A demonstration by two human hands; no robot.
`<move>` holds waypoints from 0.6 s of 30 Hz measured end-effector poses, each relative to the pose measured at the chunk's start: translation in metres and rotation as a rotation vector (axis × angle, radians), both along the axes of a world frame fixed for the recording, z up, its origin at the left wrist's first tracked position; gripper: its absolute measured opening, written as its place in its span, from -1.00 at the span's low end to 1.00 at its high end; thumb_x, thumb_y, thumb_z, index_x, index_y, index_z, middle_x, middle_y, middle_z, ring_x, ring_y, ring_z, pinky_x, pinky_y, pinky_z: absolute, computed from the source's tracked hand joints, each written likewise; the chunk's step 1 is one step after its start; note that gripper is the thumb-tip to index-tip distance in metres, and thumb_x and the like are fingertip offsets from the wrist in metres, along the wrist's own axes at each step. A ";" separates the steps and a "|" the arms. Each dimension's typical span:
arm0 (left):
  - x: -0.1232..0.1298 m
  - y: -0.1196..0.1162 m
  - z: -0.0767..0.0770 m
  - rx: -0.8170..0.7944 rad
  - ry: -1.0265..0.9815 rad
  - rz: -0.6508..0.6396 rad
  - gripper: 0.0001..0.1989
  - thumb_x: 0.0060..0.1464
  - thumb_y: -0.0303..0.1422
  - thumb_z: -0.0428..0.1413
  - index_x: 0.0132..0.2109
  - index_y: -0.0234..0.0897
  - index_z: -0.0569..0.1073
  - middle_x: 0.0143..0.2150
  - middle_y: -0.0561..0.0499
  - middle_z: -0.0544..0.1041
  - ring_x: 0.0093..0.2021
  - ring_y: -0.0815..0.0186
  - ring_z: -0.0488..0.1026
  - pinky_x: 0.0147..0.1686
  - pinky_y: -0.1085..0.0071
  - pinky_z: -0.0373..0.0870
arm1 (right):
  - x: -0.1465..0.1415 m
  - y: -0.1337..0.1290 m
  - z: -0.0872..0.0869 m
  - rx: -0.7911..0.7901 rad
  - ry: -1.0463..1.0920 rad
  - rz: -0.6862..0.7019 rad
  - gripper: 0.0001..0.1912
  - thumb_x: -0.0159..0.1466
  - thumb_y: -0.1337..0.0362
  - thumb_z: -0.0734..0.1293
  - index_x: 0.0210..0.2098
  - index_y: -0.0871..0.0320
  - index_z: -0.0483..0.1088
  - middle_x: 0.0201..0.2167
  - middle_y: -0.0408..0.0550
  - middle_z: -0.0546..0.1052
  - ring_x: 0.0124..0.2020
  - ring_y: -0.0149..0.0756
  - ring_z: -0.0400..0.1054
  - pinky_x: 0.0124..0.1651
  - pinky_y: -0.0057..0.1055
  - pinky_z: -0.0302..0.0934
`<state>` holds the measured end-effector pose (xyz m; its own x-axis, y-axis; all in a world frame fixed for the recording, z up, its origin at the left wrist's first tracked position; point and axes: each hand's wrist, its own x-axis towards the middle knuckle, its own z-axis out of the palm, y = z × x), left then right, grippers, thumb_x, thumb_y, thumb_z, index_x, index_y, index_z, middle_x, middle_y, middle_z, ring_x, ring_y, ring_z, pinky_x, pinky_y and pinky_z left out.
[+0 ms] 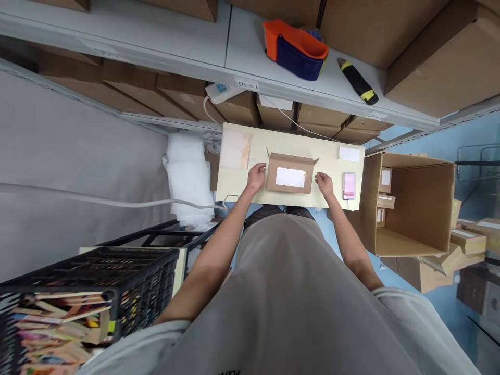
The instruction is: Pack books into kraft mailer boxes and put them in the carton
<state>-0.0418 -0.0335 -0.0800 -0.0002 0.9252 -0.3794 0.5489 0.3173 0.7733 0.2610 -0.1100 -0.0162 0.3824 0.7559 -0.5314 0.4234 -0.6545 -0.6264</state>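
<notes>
A small brown cardboard box (pixel 273 182) with a white label (pixel 290 177) on its near side stands on the pale yellow table (pixel 328 200). Small flaps stick out at its upper left and upper right corners. My left hand (pixel 256 177) is just off the box's left side, its fingers pointing toward it and holding nothing. On the other side, my right hand (pixel 324 184) is a little apart from the box, fingers loosely bent, with nothing visible in them. The inside of the box is hidden.
A phone (pixel 349 186) and a white label stack (pixel 349 154) lie on the table's right. Above are a tape dispenser (pixel 297 49) and a utility knife (pixel 357 80) on a shelf. A large open carton (pixel 414 203) stands right, a black crate (pixel 148 281) lower left.
</notes>
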 end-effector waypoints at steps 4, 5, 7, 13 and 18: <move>0.009 0.014 0.016 -0.026 -0.072 0.089 -0.53 0.27 -0.44 0.00 0.19 -0.30 0.65 0.21 -0.23 0.73 0.23 0.13 0.67 0.33 0.17 0.57 | -0.009 0.011 0.005 0.037 0.101 -0.001 -0.58 0.45 0.25 0.18 0.08 0.25 0.59 0.18 0.23 0.72 0.05 -0.24 0.69 0.23 -0.26 0.52; 0.008 0.012 0.021 -0.004 -0.095 0.112 -0.55 0.31 -0.42 -0.02 0.21 -0.31 0.63 0.22 -0.23 0.72 0.23 0.13 0.67 0.33 0.18 0.56 | -0.010 0.008 0.008 0.073 0.091 0.000 -0.59 0.45 0.22 0.20 0.08 0.22 0.59 0.18 0.20 0.73 0.06 -0.23 0.69 0.25 -0.23 0.52; 0.002 0.002 0.030 0.055 -0.157 0.138 -0.57 0.39 -0.35 -0.04 0.24 -0.28 0.59 0.21 -0.21 0.72 0.19 0.16 0.68 0.28 0.20 0.60 | -0.010 -0.003 0.011 0.169 0.078 -0.002 -0.59 0.46 0.14 0.22 0.10 0.16 0.59 0.19 0.15 0.72 0.12 -0.20 0.66 0.28 -0.18 0.51; -0.017 -0.039 0.024 0.047 -0.203 0.103 -0.67 0.28 -0.40 0.02 0.10 -0.21 0.56 0.02 -0.14 0.73 0.10 0.13 0.69 0.20 0.15 0.64 | -0.011 -0.039 -0.004 0.203 0.133 -0.026 -0.65 0.42 -0.02 0.31 -0.12 0.09 0.59 -0.07 0.07 0.76 -0.01 -0.12 0.68 0.16 -0.15 0.59; -0.022 -0.060 0.030 0.054 -0.076 0.125 -0.37 0.12 -0.52 0.06 0.35 -0.29 0.46 0.19 -0.27 0.67 0.17 0.03 0.66 0.17 0.07 0.66 | -0.007 -0.056 -0.003 0.120 0.057 -0.039 -0.71 0.38 0.07 0.35 -0.09 0.13 0.58 -0.06 0.16 0.75 -0.06 -0.05 0.66 0.12 -0.03 0.60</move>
